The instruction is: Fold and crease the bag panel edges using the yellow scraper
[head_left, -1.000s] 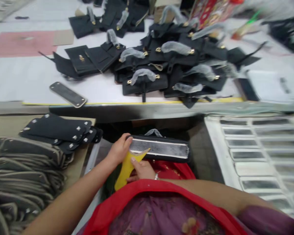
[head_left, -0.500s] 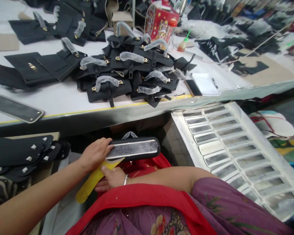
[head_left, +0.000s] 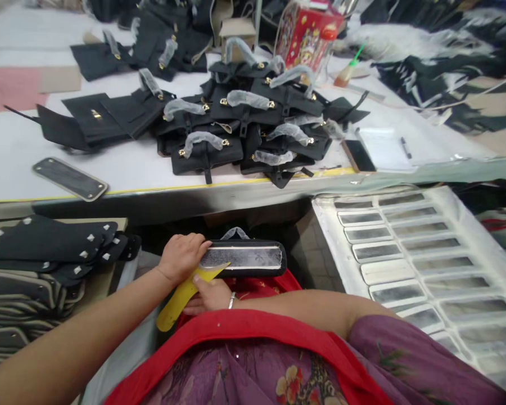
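A black handbag [head_left: 283,264] rests at my lap with its base turned up toward me. On that base is a grey panel [head_left: 253,256] with whitish long edges. My left hand [head_left: 183,254] is closed around the bag's left end. In my right hand [head_left: 211,293] is a flat yellow scraper [head_left: 183,298], pinched with the thumb on top. The scraper's pointed tip lies over the lower edge of the panel; whether it touches is hard to tell. Behind the bag, a plastic-wrapped handle [head_left: 236,232] sticks up.
Several black handbags [head_left: 244,124] with wrapped handles crowd the white table [head_left: 17,169]. A dark base plate [head_left: 70,178] lies near its edge. Black pieces with white squares [head_left: 63,242] are stacked at left. On the right, a whitish board [head_left: 388,225] bears rows of panels.
My view has turned left, so everything sits further right. The scraper's tip has moved up onto the panel's lower edge. Both hands keep their holds.
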Tool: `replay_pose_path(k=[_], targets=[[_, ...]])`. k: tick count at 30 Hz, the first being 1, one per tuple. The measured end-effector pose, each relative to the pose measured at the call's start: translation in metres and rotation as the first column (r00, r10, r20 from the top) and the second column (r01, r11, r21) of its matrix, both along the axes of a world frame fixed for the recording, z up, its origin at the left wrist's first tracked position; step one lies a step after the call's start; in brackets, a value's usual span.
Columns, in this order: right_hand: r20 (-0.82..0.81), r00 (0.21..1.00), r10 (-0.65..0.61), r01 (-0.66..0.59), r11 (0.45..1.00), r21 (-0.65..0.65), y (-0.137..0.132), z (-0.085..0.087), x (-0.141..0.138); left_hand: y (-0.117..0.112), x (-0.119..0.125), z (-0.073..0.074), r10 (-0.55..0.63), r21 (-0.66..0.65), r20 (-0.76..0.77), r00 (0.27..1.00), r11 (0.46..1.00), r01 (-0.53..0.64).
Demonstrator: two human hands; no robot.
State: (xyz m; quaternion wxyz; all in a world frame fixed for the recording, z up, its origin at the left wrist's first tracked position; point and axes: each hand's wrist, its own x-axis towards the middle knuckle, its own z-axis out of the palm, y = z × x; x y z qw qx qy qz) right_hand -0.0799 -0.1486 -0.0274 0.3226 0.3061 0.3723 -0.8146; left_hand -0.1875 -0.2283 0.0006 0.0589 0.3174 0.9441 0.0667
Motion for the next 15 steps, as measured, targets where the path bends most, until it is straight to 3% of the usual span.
replay_pose_path(k=[2,3,4,6,7,8,9,11,15], targets=[[0.007,1.0,0.029,-0.029,1.0,0.007,0.002,0.015,0.0,-0.007,0.003,-0.003,0.109,0.212,0.097,0.989,0.969,-0.127],[0.004,0.999,0.044,-0.044,0.999,0.014,0.004,0.022,0.001,-0.012,0.005,-0.006,0.172,0.351,0.185,0.968,0.908,-0.228],[-0.003,0.998,0.062,-0.062,0.998,0.03,0.007,0.028,0.003,-0.017,0.006,-0.009,0.224,0.491,0.307,0.925,0.796,-0.355],[-0.021,0.992,0.123,-0.121,0.99,0.069,0.016,0.037,0.007,-0.031,0.01,-0.019,0.215,0.64,0.609,0.764,0.436,-0.633],[-0.027,0.987,0.157,-0.154,0.983,0.1,0.021,0.04,0.009,-0.037,0.012,-0.024,0.141,0.603,0.75,0.646,0.257,-0.755],[-0.047,0.983,0.176,-0.169,0.977,0.129,0.027,0.042,0.01,-0.042,0.015,-0.029,0.042,0.533,0.84,0.541,0.126,-0.837],[-0.073,0.98,0.184,-0.171,0.972,0.16,0.032,0.043,0.012,-0.046,0.017,-0.033,-0.061,0.458,0.888,0.455,0.041,-0.888],[-0.14,0.976,0.164,-0.134,0.97,0.201,0.043,0.045,0.015,-0.049,0.022,-0.037,-0.21,0.394,0.896,0.392,-0.034,-0.919],[-0.22,0.967,0.132,-0.078,0.967,0.241,0.061,0.048,0.024,-0.047,0.027,-0.036,-0.281,0.475,0.832,0.479,-0.089,-0.876]])
